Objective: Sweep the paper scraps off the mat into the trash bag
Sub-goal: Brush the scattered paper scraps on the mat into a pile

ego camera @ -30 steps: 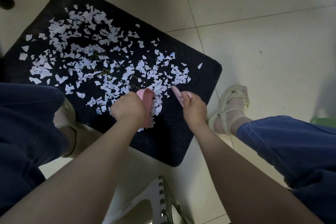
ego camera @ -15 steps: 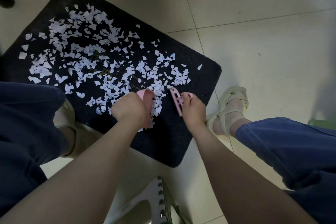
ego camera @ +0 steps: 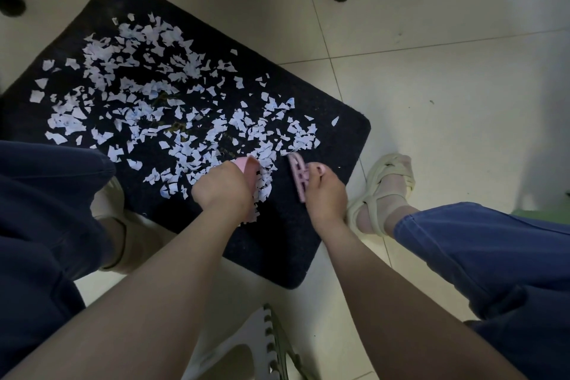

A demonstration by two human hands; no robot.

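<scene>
Paper scraps [ego camera: 172, 108] are spread over a black mat [ego camera: 277, 244] laid on the tiled floor [ego camera: 447, 102], in a band from its far left part to its right middle. The left grip [ego camera: 222, 191] is closed round a pink scoop-like piece [ego camera: 250, 174], which is held among the nearest scraps. The right grip [ego camera: 324, 191] is closed on a pink slotted tool [ego camera: 298, 177], set on bare mat just right of the pile. The two pink pieces are held apart, with scraps between them. A sandalled foot [ego camera: 385, 191] is planted beside the mat's right edge.
</scene>
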